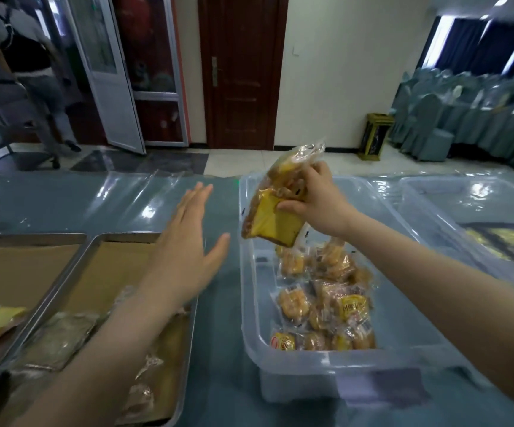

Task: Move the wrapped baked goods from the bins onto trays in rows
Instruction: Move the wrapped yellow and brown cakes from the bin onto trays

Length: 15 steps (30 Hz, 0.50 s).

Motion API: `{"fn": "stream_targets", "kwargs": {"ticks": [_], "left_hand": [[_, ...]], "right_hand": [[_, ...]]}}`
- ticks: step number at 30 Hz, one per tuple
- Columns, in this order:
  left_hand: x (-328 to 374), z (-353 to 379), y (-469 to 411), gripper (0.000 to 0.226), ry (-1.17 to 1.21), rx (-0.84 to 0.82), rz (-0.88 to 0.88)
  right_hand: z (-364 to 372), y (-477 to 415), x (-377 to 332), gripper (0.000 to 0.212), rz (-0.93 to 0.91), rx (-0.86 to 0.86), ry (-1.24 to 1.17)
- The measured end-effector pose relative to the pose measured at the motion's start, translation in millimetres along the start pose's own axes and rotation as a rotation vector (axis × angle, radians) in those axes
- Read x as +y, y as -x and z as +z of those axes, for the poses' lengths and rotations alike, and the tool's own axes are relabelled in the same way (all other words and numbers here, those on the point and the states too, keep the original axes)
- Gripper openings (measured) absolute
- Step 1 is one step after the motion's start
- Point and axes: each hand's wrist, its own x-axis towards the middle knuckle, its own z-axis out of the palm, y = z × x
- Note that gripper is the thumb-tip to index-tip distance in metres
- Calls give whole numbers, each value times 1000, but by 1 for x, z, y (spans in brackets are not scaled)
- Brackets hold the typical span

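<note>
Right now my right hand point(317, 204) grips a wrapped slice of yellow cake point(272, 217), thumb beneath and fingers curled over its clear wrapper, holding it tilted in the air above the far end of the clear bin point(249, 272); a heap of smaller wrapped baked goods point(326, 297) lies below my wrist. My left hand point(187, 241) is spread flat with straight fingers, holding nothing, over the far right corner of the metal tray point(101, 238), just left of the bin. Wrapped pieces point(61, 340) lie on that tray's brown paper beneath my forearm, and a second tray point(33, 235) sits beside it, further left.
</note>
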Motion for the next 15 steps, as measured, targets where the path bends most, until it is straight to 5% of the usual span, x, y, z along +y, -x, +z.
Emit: {"fn": "stream_targets", "kwargs": {"ticks": [7,15], "left_hand": [[-74,-86,23,61,-39,120,2],[-220,-199,86,57,-48,114,-143]], "right_hand": [[55,0,-102,64,-89,-69,-34],[217,-15,-240,54,-135,-182,45]]}}
